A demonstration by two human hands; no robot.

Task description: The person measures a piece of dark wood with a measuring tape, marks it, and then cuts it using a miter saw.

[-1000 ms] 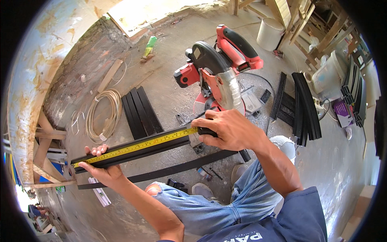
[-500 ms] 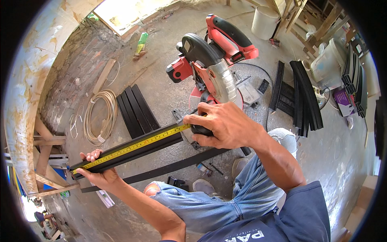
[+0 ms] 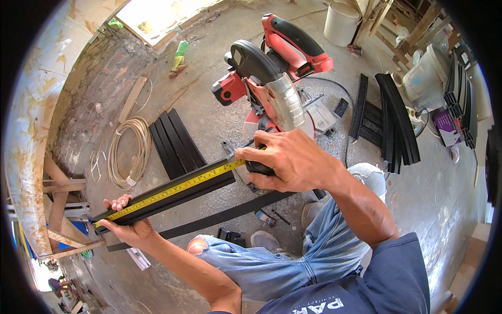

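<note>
over the concrete floor (image 3: 219, 118), little has changed in the last second: the yellow tape (image 3: 178, 189) stays stretched along the black strip (image 3: 183, 197), suggesting a steady reading. strip spans from left hand (image 3: 133, 228), closed round its left end, to right hand (image 3: 293, 159), curled on the tape case (image 3: 258, 168) just beside the strip's right end.

What I'm seeing around me
A beige coil (image 3: 144, 154) is lying near a wooden strip (image 3: 133, 99); a white bucket (image 3: 421, 83) is sitting beside a purple box (image 3: 448, 128).
</note>
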